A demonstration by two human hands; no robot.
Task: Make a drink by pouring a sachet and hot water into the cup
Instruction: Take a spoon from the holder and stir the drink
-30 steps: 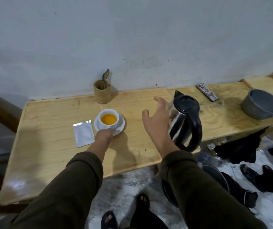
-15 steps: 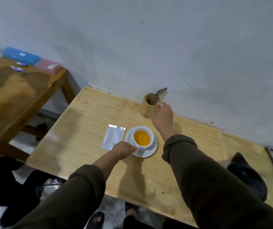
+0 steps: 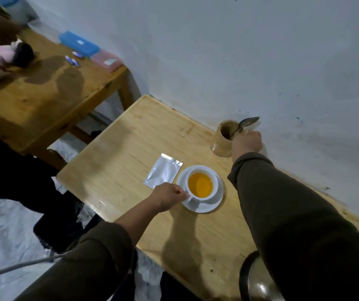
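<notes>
A white cup full of orange liquid stands on a white saucer in the middle of the light wooden table. My left hand grips the cup at its handle side. A flat silver sachet lies on the table just left of the saucer. At the back by the wall, my right hand is closed around the handle of a metal spoon that sticks out of a wooden holder cup. The kettle shows partly at the bottom right, behind my right sleeve.
A second, darker wooden table stands to the left with a blue box, a pink box and small items on it. Another person's dark-clothed legs are at the left. The grey wall borders the table's far edge.
My right hand left the kettle and went to the spoon in the wooden holder, closing on it. The view swung left and tilted. My left hand stayed at the cup.
</notes>
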